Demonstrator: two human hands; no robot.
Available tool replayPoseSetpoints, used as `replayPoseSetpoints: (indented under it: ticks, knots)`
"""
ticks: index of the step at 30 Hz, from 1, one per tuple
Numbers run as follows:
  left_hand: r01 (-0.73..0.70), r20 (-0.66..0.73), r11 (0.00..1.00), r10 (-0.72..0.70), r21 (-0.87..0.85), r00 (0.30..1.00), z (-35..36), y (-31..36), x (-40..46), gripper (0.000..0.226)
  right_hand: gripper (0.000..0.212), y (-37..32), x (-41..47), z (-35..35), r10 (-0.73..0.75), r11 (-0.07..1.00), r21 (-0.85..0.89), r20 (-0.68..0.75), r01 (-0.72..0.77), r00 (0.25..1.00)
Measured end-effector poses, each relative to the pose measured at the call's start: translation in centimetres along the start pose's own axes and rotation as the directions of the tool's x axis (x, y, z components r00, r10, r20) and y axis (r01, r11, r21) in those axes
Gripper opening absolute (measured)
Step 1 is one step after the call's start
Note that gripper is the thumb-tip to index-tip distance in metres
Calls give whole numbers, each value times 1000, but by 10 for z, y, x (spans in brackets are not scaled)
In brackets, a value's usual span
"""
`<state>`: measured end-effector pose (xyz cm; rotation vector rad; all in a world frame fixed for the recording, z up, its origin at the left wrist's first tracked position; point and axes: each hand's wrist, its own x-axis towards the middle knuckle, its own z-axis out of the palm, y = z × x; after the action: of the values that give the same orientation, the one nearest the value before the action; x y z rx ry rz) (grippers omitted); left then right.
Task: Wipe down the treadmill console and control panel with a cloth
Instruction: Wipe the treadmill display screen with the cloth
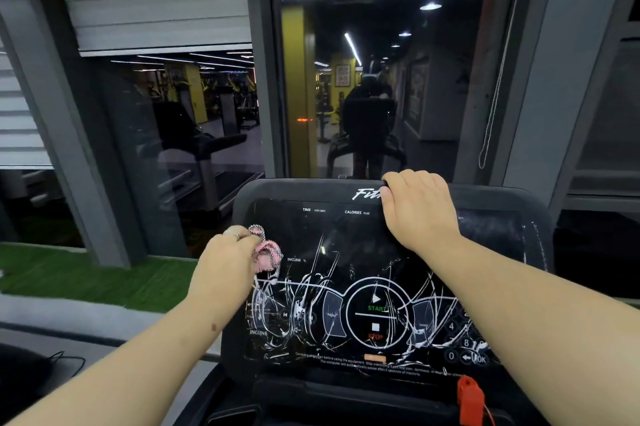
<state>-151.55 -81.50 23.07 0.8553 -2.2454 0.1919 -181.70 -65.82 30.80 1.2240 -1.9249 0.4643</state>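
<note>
The black treadmill console [346, 242] fills the lower middle of the head view, its glossy control panel streaked with white scratches around the START/STOP ring [376, 313]. My left hand [225, 263] grips a bunched pink cloth [266, 250] against the panel's left edge, near the INCLINE label. My right hand [417, 207] is curled over the console's top rim, fingers hooked behind it and the thumb on the front face, covering part of the brand lettering.
A red safety key clip [469, 398] hangs at the console's lower right. Dark window glass [381, 79] stands right behind the console, mirroring the gym and a person. Green artificial turf [86, 273] lies to the left, and a blind cord [495, 86] hangs at the right.
</note>
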Motion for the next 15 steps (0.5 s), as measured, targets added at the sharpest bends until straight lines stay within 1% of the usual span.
replayPoseSetpoints:
  ticks: [2,5,9,12,15]
  knots:
    - [25,-55,1000,-25,14,998,-10,0,20,22,28,-1,0,0,0,1000,2,3,0,1000]
    - [67,-118,998,-64,17,991,-19,9,42,22,28,0,0,0,-1,1000,5,-1,1,1000]
    - [55,-90,998,-51,42,995,-11,4,33,23,27,1,-1,1,-10,1000,0,-10,10,1000]
    - [-4,-40,999,6,50,999,0,-6,9,22,27,1,-1,3,-20,1000,-6,-18,19,1000]
    - [-9,-7,999,9,48,1000,6,-10,-13,25,29,1,0,3,-15,1000,-9,-16,15,1000]
